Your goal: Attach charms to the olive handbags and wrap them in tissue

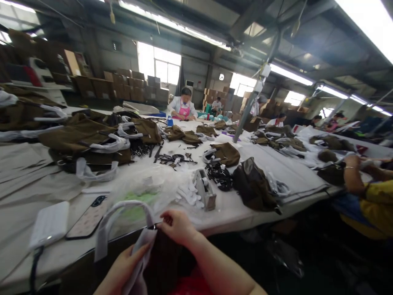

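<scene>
At the near edge of the pale worktop (18,176), directly in front of the wearer, is a dk brown bag (82,270) w/ a white-wrapped handle (103,233) arching above its rim. L hand (130,260): fingers folded round a white-wrapped strap (147,236), thumb on top. R hand (178,226): thumb & fingertips nearly together at the rim, just beside a small metal ring (154,227); can't tell if they grip anything. Beyond, L to R: a white slab-like item (50,223) w/ a dk cord (35,268), a phone in patterned case (86,220), clear plastic (166,180) w/ green showing thru, small white pcs (188,195), a grey dispenser (204,191) & a heap of black straps (219,177). More brown bags (73,133) lie farther back. At far R, a co-worker's yellow sleeve (379,205); across the worktop, a person in pink apron (184,111)
</scene>
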The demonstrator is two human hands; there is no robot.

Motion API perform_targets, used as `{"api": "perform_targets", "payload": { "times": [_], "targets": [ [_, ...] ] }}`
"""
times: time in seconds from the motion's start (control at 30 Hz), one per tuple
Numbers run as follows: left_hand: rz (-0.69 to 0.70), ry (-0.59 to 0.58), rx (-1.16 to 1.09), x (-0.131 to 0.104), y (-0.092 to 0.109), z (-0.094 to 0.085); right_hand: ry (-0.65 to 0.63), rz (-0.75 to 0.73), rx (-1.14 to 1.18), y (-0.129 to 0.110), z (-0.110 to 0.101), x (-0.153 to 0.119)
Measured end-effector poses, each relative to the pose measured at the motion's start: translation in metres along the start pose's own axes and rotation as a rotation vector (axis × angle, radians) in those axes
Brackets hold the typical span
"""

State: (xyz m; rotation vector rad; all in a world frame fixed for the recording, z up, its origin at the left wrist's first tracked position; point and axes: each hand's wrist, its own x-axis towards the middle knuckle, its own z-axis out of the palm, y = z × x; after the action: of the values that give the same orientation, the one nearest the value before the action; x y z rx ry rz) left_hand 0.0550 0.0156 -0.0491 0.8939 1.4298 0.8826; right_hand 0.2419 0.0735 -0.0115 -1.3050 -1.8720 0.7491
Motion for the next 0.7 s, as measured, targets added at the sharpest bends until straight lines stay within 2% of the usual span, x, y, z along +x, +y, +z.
{"api": "perform_targets", "payload": {
  "times": [0.07,0.17,0.2,0.3,0.37,0.47,0.6,0.7],
  "targets": [
    [-0.039,-0.018,-0.043,-0.002,0.002,-0.001,0.22,-0.007,-0.05,0.012,-0.04,-0.001],
    [-0.089,-0.044,-0.08,-0.003,0.004,-0.003,0.56,0.146,-0.247,0.043,-0.107,-0.002],
    [-0.101,-0.048,-0.086,-0.002,0.004,-0.003,0.601,0.218,-0.281,0.055,-0.125,-0.003],
    [-0.126,-0.035,-0.104,-0.001,0.004,-0.003,0.508,0.335,-0.183,0.089,-0.158,-0.007],
    [-0.132,-0.038,-0.114,-0.001,0.005,-0.003,0.455,0.347,-0.122,0.104,-0.163,-0.008],
    [-0.128,-0.066,-0.098,-0.001,0.005,-0.003,0.46,0.343,-0.076,0.116,-0.155,-0.001],
    [-0.143,-0.053,-0.076,0.002,0.0,-0.006,0.448,0.339,0.003,0.116,-0.144,0.014],
    [-0.153,-0.046,-0.091,0.003,-0.002,-0.006,0.49,0.314,0.041,0.107,-0.141,0.017]
  ]
}}
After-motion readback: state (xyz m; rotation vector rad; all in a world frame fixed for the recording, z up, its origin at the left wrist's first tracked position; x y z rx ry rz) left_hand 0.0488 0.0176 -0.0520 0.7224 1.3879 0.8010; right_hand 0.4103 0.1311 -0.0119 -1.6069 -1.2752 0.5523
